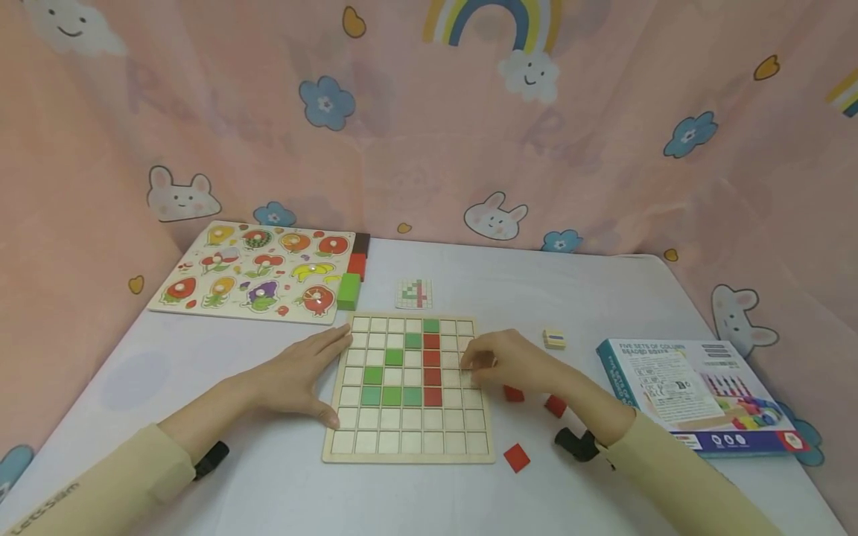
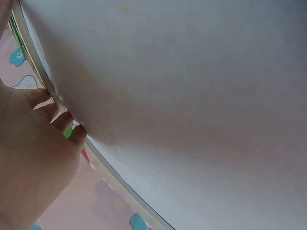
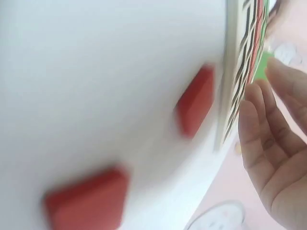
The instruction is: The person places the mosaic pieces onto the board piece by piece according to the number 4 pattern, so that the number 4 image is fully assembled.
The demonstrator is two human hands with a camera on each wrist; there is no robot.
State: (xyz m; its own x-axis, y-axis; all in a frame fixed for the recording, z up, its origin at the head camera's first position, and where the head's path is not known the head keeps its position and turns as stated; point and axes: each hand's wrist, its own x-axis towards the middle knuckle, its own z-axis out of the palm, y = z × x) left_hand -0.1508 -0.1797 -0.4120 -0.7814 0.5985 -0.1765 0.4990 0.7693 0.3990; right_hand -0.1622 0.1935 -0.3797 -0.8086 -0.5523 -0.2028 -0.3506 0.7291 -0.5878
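Observation:
A wooden grid board [image 1: 409,458] lies on the table, with a vertical run of red tiles [image 1: 432,359] and several green tiles [image 1: 394,357] in its squares. My left hand [image 1: 295,376] rests at the board's left edge, fingers and thumb spread along the rim. Over the right-hand columns hovers my right hand [image 1: 506,361], its fingers loosely bent; in the right wrist view no tile shows between them. Three loose red tiles lie right of the board: one near the hand [image 1: 514,393], another by the wrist [image 1: 555,405], the third closer to me [image 1: 517,458].
Behind the board lies a small pattern card [image 1: 414,293]. A fruit peg puzzle [image 1: 241,309] is at back left, with a green block [image 1: 348,291] beside it. At right are a small striped eraser-like piece [image 1: 553,339] and a boxed toy set [image 1: 697,394].

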